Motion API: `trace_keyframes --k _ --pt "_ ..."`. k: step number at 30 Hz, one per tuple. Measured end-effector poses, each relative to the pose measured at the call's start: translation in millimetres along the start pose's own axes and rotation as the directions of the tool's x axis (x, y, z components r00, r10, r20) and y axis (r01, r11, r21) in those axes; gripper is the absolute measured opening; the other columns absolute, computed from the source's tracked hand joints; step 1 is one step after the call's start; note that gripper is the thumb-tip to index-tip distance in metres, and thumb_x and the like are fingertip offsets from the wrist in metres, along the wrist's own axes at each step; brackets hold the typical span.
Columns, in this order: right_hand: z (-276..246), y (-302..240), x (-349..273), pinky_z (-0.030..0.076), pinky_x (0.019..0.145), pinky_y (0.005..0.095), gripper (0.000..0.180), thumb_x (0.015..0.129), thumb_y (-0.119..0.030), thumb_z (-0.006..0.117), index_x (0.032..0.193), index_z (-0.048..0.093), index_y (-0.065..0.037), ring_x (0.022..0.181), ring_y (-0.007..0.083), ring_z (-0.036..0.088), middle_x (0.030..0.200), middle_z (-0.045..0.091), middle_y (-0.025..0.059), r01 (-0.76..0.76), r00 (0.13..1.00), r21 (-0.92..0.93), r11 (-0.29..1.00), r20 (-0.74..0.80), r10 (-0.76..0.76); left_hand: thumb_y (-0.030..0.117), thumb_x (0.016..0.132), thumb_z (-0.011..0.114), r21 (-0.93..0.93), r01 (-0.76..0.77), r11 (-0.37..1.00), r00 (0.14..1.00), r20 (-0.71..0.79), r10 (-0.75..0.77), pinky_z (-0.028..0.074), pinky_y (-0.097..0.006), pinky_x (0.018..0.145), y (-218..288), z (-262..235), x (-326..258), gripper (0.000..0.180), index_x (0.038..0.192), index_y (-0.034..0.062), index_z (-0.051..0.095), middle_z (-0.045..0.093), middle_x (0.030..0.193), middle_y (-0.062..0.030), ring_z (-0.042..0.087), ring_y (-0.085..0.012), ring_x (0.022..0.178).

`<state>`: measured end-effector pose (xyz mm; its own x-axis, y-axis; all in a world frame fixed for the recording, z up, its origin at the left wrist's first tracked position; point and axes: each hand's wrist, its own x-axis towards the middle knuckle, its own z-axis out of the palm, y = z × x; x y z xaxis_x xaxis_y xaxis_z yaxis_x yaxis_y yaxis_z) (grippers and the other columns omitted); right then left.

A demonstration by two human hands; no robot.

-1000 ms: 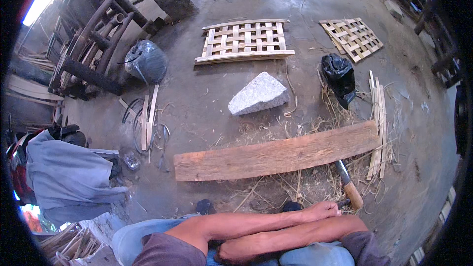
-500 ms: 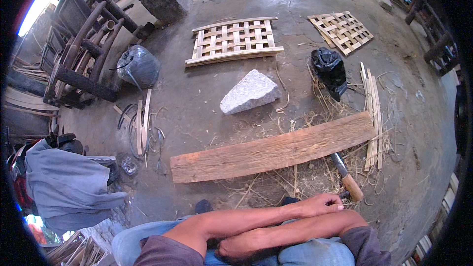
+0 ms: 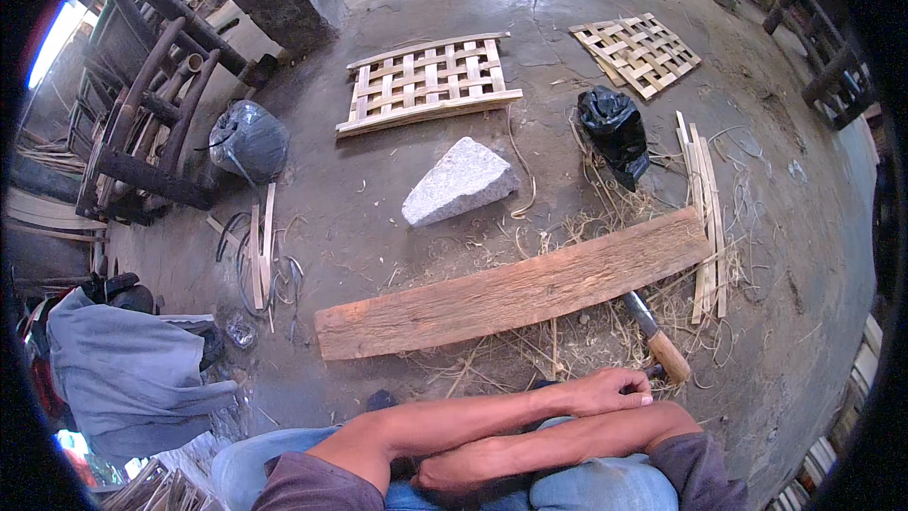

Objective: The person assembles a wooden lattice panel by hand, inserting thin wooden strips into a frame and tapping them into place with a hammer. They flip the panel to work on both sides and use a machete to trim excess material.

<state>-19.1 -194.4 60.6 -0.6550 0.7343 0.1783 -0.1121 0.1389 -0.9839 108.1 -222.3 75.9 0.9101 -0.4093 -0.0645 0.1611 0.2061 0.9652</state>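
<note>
My forearms lie crossed over my knees. My left hand (image 3: 613, 391) rests on my right forearm near the elbow, its fingers loosely curled, nothing visible in them. Tucked below my left forearm, my right hand (image 3: 445, 473) is in shadow and its fingers are hidden. Just beyond my left hand lies a tool with a wooden handle (image 3: 669, 358) and a metal shank; its far end is under the plank. The long rough brown plank (image 3: 511, 286) lies slantwise across the floor in front of me, touching neither hand.
A pale stone block (image 3: 461, 182) sits beyond the plank. Farther off lie a woven slat panel (image 3: 427, 83) and a second lattice (image 3: 648, 54). A black plastic bag (image 3: 613, 132), wood strips (image 3: 703, 218) and shavings lie right; a wrapped bundle (image 3: 249, 142) and grey cloth (image 3: 128, 369) left.
The view has shifted slightly, so the floor things appear a little farther left. My arms stay crossed, and nothing has been picked up or moved.
</note>
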Motion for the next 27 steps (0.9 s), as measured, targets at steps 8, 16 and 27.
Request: trace_keyframes --k 8,16,27 --pt "-86.7 -81.0 -79.5 0.050 0.067 0.0358 0.009 0.084 -0.013 0.062 0.083 0.062 -0.004 0.070 0.0204 0.061 0.080 0.066 0.0101 0.097 0.978 0.001 0.995 -0.185 -0.095 0.032 0.088 0.064 0.293 0.184 0.938 0.962 0.143 -0.234 0.050 -0.040 0.075 -5.2 -21.3 2.0 0.030 0.090 0.0025 0.061 0.065 0.084 -0.0096 0.063 -0.0269 0.086" --pt "-324.5 -110.6 -274.3 0.043 0.053 0.0240 0.018 0.096 -0.024 0.061 0.092 0.062 -0.007 0.058 0.0068 0.053 0.068 0.056 -0.0022 -0.252 -0.170 0.118 0.961 -0.982 0.076 0.022 0.091 0.050 0.686 -0.056 0.726 0.948 0.264 -0.177 0.052 -0.043 0.087 -125.7 23.7 -67.1 0.029 0.118 0.0132 0.058 0.062 0.107 -0.0111 0.063 -0.0310 0.101" --pt "-515.2 28.5 -435.9 0.049 0.047 0.0239 0.018 0.092 -0.019 0.061 0.104 0.061 -0.005 0.067 0.0130 0.064 0.086 0.066 0.0048 0.007 -0.638 0.488 0.873 -0.670 0.380 0.021 0.087 0.050 0.538 0.170 0.826 0.945 0.148 -0.291 0.043 -0.035 0.102 -127.5 13.1 -84.3 0.044 0.130 0.0106 0.050 0.057 0.124 -0.0079 0.055 -0.0248 0.118"
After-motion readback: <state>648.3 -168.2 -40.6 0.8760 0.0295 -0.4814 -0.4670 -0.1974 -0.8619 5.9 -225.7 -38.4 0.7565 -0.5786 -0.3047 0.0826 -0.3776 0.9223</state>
